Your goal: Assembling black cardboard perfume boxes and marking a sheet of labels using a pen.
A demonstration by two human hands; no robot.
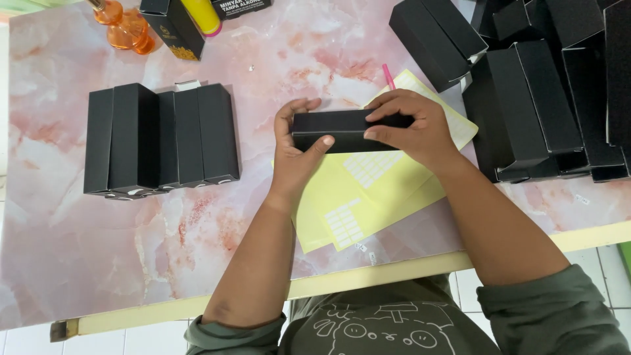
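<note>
A long black carton (342, 130) lies crosswise between both hands above the table. My left hand (297, 152) grips its left end, thumb on the front face. My right hand (411, 128) wraps over its right end, fingers pressed on the top. Under the hands lie yellow sticker sheets (368, 190) with rows of small white labels.
A row of several black cartons (161, 139) lies flat at the left. A heap of black cartons (539, 85) fills the right and far right. Orange glass bottles (125, 26), an upright black box (174, 26) and a yellow tube (202, 14) stand at the back. A pink pen (388, 75) lies by the sheets. The pink marble table (98, 250) ends at a cream front edge.
</note>
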